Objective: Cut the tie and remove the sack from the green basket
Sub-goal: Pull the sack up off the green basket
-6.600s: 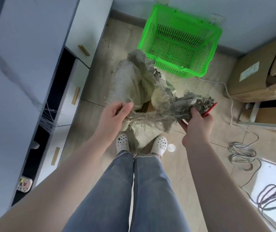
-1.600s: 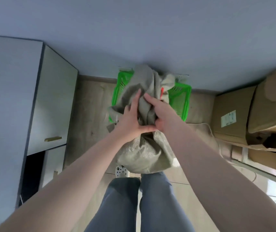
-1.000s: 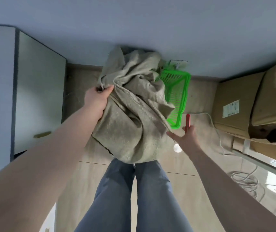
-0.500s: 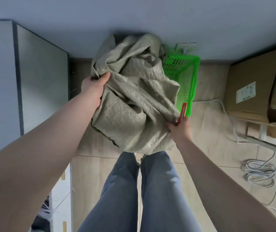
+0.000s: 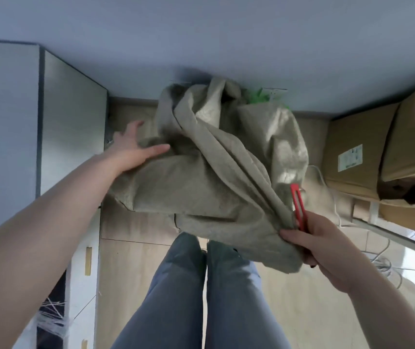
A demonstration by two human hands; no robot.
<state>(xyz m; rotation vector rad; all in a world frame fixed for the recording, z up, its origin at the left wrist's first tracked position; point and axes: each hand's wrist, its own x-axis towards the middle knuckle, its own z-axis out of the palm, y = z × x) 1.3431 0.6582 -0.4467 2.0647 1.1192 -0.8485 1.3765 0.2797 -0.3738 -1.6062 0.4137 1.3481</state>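
Note:
A crumpled grey-beige woven sack [image 5: 216, 172] hangs in the air in front of me, above my legs. My right hand [image 5: 317, 240] grips its lower right corner together with a red cutter [image 5: 298, 205], whose handle sticks up from my fist. At the sack's left edge my left hand [image 5: 135, 149] has its fingers spread and straight, thumb against the cloth. The green basket [image 5: 258, 96] shows only as a small green patch behind the top of the sack, by the wall. No tie is visible.
White cabinets [image 5: 70, 137] with drawers line the left side. Cardboard boxes [image 5: 367, 152] are stacked at the right. White cables [image 5: 387, 268] lie on the wood-look floor at the lower right. A wall socket [image 5: 275, 91] sits behind the basket.
My left hand has let go of the sack's edge and opened. The right hand pulled the sack's corner lower and to the right. The sack now covers nearly all of the basket.

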